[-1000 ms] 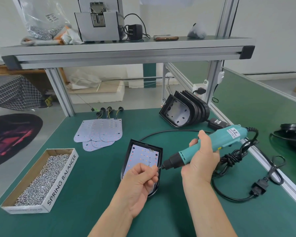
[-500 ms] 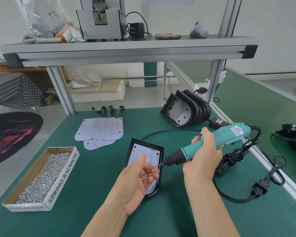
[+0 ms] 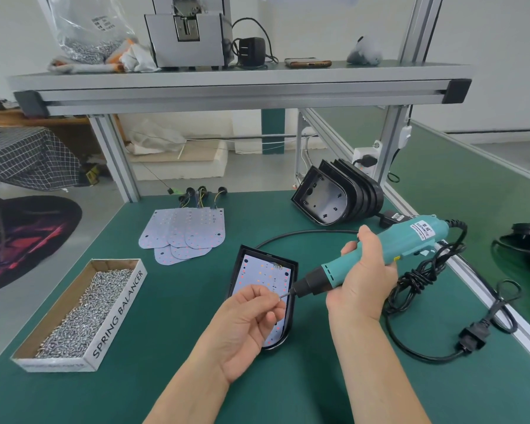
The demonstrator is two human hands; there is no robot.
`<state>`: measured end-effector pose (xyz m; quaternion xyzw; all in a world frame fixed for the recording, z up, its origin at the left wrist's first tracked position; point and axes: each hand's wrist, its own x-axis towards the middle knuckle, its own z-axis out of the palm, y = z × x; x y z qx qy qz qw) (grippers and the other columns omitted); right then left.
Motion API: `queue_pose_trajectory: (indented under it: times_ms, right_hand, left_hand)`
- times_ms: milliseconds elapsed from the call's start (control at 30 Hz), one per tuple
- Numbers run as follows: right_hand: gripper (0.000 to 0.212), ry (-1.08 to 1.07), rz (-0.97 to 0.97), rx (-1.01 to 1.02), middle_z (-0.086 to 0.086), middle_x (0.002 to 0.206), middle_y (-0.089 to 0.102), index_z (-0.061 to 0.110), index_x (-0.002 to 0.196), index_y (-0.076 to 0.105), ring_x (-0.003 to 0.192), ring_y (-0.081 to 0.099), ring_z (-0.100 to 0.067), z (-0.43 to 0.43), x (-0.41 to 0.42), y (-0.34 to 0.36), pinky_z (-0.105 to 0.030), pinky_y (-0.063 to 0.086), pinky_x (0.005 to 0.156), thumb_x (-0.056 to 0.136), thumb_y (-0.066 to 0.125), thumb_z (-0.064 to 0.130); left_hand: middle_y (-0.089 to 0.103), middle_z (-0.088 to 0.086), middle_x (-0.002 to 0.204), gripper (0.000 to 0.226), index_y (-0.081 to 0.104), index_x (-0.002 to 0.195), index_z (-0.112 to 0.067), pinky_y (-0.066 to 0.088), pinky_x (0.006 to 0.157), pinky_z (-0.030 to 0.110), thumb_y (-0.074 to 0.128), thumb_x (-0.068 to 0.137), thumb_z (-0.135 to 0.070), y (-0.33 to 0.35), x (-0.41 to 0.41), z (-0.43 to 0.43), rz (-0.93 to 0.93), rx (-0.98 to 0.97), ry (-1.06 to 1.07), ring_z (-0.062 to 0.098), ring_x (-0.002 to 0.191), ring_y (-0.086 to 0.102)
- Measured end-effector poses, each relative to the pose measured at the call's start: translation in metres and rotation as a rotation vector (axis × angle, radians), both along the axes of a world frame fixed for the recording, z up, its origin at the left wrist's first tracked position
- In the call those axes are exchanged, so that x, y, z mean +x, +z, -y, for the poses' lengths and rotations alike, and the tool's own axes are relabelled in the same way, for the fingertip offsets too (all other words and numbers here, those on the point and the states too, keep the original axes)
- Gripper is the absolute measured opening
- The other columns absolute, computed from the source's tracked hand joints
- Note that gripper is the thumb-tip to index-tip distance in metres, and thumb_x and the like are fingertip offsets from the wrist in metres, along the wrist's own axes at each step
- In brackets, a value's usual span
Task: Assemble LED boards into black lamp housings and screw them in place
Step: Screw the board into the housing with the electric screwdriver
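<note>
Green bench (image 3: 178, 304), mid-frame: our left hand (image 3: 245, 324) pinches a screw (image 3: 278, 297) at the driver (image 3: 334, 274) gripped by our right hand (image 3: 364, 281).

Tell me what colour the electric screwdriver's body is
The screwdriver is teal with a black nose, shown in the head view.

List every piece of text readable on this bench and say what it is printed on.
"SPRING BALANCER": on the side of the cardboard screw box.
White label on the teal electric screwdriver: print too small to read with certainty.
Printed label on the plastic bag on the shelf: blurred, unreadable.
</note>
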<state>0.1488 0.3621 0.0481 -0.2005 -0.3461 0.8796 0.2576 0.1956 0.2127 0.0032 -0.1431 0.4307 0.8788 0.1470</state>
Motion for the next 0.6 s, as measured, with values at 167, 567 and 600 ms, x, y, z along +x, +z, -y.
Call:
queue_pose_trajectory:
  times_ms: [167, 567, 600]
  right_hand:
    - [0.018, 0.005, 0.002, -0.009, 0.017, 0.050, 0.055, 0.021, 0.091, 0.051, 0.047, 0.052, -0.004, -0.0023, -0.0011, 0.0022, -0.015, 0.042, 0.046, 0.089, 0.069, 0.017]
    - [0.019, 0.011, -0.002, -0.008, 0.017, 0.051, 0.054, 0.023, 0.089, 0.051, 0.047, 0.052, -0.004, -0.0046, -0.0023, 0.0002, -0.015, 0.041, 0.045, 0.089, 0.070, 0.019]
    - [0.019, 0.011, 0.000, -0.008, 0.017, 0.050, 0.054, 0.022, 0.088, 0.051, 0.047, 0.052, -0.004, -0.0041, -0.0023, -0.0005, -0.016, 0.041, 0.045, 0.088, 0.070, 0.019]
  left_hand:
    - [0.064, 0.015, 0.075, 0.012, 0.069, 0.066, -0.005, 0.051, 0.047, 0.016, 0.076, 0.065, 0.005, -0.0005, -0.0015, 0.0021, 0.023, 0.020, -0.056, 0.015, 0.057, 0.062]
    - [0.054, 0.010, 0.075, 0.028, 0.059, 0.072, -0.007, 0.039, 0.042, 0.018, 0.079, 0.053, 0.000, 0.0012, -0.0019, 0.0034, 0.024, 0.098, -0.100, 0.015, 0.056, 0.052]
    - [0.053, 0.010, 0.075, 0.028, 0.059, 0.072, -0.007, 0.038, 0.042, 0.018, 0.079, 0.053, 0.000, 0.0012, -0.0018, 0.0030, 0.020, 0.098, -0.105, 0.015, 0.056, 0.052]
